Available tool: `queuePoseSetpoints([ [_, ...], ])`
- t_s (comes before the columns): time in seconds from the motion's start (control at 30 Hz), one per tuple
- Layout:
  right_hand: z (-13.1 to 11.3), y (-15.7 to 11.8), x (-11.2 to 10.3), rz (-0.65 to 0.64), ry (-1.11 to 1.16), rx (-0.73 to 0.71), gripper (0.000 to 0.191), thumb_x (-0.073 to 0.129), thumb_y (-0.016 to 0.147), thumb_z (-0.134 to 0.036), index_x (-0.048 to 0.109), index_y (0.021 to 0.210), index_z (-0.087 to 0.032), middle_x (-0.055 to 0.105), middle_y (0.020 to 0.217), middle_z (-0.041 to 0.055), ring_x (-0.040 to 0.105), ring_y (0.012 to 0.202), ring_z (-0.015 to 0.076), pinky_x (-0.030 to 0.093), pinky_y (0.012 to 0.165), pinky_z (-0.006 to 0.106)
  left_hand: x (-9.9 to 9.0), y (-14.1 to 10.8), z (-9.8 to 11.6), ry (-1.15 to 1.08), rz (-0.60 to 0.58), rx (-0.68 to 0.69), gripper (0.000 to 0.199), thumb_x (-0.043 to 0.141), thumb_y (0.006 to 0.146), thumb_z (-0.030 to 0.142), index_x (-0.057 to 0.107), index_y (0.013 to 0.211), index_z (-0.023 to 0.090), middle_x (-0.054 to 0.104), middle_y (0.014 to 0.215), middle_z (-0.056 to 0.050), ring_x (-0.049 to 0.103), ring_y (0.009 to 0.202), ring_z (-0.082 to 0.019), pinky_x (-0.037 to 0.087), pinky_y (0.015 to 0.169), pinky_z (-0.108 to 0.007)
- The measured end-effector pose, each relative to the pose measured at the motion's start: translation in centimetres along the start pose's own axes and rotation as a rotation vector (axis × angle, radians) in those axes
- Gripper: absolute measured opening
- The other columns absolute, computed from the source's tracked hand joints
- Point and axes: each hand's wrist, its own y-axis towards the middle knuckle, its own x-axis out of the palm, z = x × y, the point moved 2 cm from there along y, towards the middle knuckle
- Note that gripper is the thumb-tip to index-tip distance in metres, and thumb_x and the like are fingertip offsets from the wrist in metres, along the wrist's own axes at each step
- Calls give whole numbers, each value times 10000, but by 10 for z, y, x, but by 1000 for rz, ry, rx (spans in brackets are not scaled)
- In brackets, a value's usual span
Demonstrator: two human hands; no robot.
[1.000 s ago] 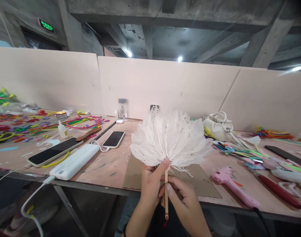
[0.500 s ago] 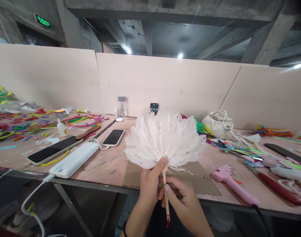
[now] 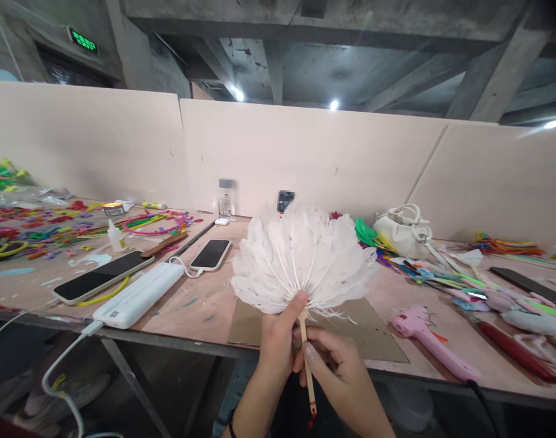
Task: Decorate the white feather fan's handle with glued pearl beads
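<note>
Glowing green at upper left, a sign [image 3: 84, 42], its writing too small to read; showing no legible label either, the grey-capped bottle [image 3: 225, 198] standing by the back wall, with a small blurred screen [image 3: 285, 200] just beside it. Lying dark-faced on the table [image 3: 200, 304], two phones [image 3: 103, 277] [image 3: 210, 254], the nearer one beside a white power bank [image 3: 139, 295] trailing a cable off the front edge. Crowding the far left, coloured craft bits and a small glue bottle [image 3: 115, 236]. Resting at right, a pink glue gun [image 3: 430, 342], a red tool [image 3: 517, 351], a white bag [image 3: 402, 229] and more coloured pieces, well apart from the hands. Lying flat under the work, a cardboard sheet [image 3: 373, 340], partly hidden by the fan. Being held upright above the front edge, a feather fan [image 3: 302, 260]: white, fluffy, spread in a half-round, quills meeting at a thin wooden stick [image 3: 307, 368] with a red tip hanging low. Pinching the base of the feathers, thumb pressed up front: the left hand [image 3: 278, 344]. Curling around the stick just below, fingers closed on it: the right hand [image 3: 342, 380].
</note>
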Motion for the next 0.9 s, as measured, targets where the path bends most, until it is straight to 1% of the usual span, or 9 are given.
queuePoseSetpoints([
  [0.1, -3, 2, 2, -15, -35, -19, 280, 538, 1061, -326, 746, 999, -149, 684, 738, 29, 663, 587, 157, 524, 566, 214, -2, 0, 0, 2, 41, 7, 413, 946, 665, 397, 768, 990, 214, 822, 971, -51, 798, 959, -267, 645, 735, -281],
  [0.17, -4, 4, 3, -22, -53, -26, 273, 539, 1055, -312, 744, 976, -151, 673, 727, 20, 659, 584, 154, 514, 562, 210, -3, 1, 0, -18, 53, -33, 427, 951, 650, 396, 763, 980, 200, 823, 987, -54, 801, 903, -258, 627, 644, -256],
  [0.27, -5, 5, 3, -20, -62, -20, 258, 546, 1051, -307, 743, 992, -150, 672, 721, 14, 653, 578, 152, 507, 560, 209, -6, 1, -1, -26, 55, -118, 435, 957, 623, 433, 749, 897, 166, 822, 922, -60, 785, 723, -221, 521, 454, -205],
  [0.33, -5, 4, 3, -27, -57, -13, 255, 551, 1054, -314, 743, 1018, -150, 683, 738, 18, 654, 584, 153, 512, 568, 210, -6, 1, -1, -30, 53, -153, 433, 957, 609, 445, 738, 837, 150, 823, 930, -75, 779, 685, -213, 480, 411, -196],
  [0.43, -7, 3, 2, -46, -45, -13, 263, 556, 1068, -335, 745, 1035, -154, 691, 764, 21, 661, 608, 155, 520, 588, 211, -6, 0, 0, -60, 46, -180, 434, 954, 604, 437, 745, 841, 140, 826, 943, -88, 794, 728, -239, 538, 462, -223],
  [0.6, -9, 2, 0, -97, -37, -21, 313, 536, 1106, -379, 755, 1019, -172, 657, 751, 7, 667, 653, 162, 519, 625, 216, -4, 0, 2, -85, 45, -176, 428, 943, 613, 410, 770, 898, 141, 815, 832, -67, 800, 725, -258, 589, 519, -257],
  [0.8, -8, 3, 0, -106, -30, -13, 331, 525, 1121, -397, 753, 1034, -174, 662, 765, 10, 658, 666, 161, 505, 636, 217, -5, 2, 1, -88, 24, -168, 366, 933, 641, 400, 769, 864, 161, 828, 951, -75, 813, 841, -273, 624, 582, -268],
  [0.9, -9, 2, 1, -107, -22, -16, 328, 535, 1117, -406, 752, 1033, -174, 659, 762, 9, 652, 657, 158, 511, 633, 214, -4, 2, 1, -108, 26, -170, 355, 936, 643, 376, 764, 868, 162, 828, 992, -74, 812, 887, -270, 644, 659, -269],
])
